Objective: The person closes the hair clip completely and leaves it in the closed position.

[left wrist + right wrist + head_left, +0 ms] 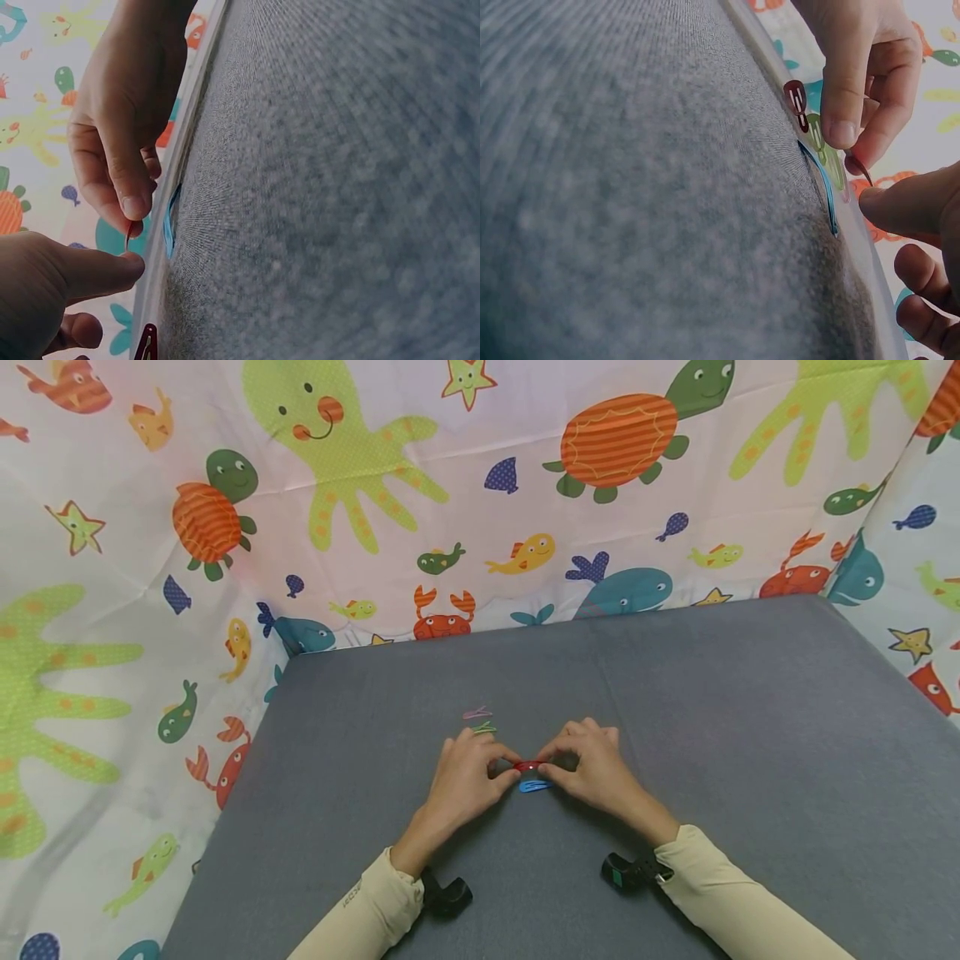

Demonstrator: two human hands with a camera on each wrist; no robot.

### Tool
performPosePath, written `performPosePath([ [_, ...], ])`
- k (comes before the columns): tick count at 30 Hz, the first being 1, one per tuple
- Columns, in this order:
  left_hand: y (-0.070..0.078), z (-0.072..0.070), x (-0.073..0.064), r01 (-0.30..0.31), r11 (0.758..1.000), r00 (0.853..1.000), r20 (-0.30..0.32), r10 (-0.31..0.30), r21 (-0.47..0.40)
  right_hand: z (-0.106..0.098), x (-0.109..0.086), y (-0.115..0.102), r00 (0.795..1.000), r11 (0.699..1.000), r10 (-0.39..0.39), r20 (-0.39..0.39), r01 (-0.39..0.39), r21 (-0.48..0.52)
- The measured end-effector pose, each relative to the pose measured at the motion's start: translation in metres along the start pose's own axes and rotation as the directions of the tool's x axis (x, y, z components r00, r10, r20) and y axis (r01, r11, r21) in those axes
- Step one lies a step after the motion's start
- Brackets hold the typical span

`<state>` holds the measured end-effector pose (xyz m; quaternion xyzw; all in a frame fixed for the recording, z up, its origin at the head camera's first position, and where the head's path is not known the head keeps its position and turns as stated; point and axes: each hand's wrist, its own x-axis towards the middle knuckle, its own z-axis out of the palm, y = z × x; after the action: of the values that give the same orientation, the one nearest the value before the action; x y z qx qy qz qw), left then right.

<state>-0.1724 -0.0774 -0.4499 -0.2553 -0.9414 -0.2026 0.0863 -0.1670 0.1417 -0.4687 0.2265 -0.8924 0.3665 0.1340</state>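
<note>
A red snap hair clip (530,767) is pinched at one end by my left hand (465,777) and at the other by my right hand (596,768). Both wrist views show it edge-on as a thin curved strip, held above the table between thumbs and fingers. Just in front of it, a blue hair clip (535,786) lies on the table. Behind my left hand are a green hair clip (485,727), partly covered, and a pink one (476,712). A dark red clip (796,105) shows in both wrist views; in the head view my left hand seems to hide it.
The grey cloth-covered table (735,710) stretches out on all sides of the hands. A white curtain (390,577) printed with sea animals hangs along the back and both sides. Black camera mounts (448,897) are strapped at both wrists, low over the table.
</note>
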Motion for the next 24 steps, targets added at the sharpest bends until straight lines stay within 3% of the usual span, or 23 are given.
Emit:
performPosePath([
  [16, 0.0026, 0.0001, 0.0044, 0.02, 1.0, 1.0, 0.021, -0.02, 0.016, -0.0022, 0.0015, -0.002, 0.998, 0.999, 0.051, 0.035, -0.05, -0.02],
  [24, 0.0037, 0.0004, 0.0063, 0.023, 0.999, 0.999, 0.028, -0.024, 0.033, -0.002, 0.0028, -0.0015, 0.999, 0.998, 0.039, 0.034, -0.037, -0.051],
])
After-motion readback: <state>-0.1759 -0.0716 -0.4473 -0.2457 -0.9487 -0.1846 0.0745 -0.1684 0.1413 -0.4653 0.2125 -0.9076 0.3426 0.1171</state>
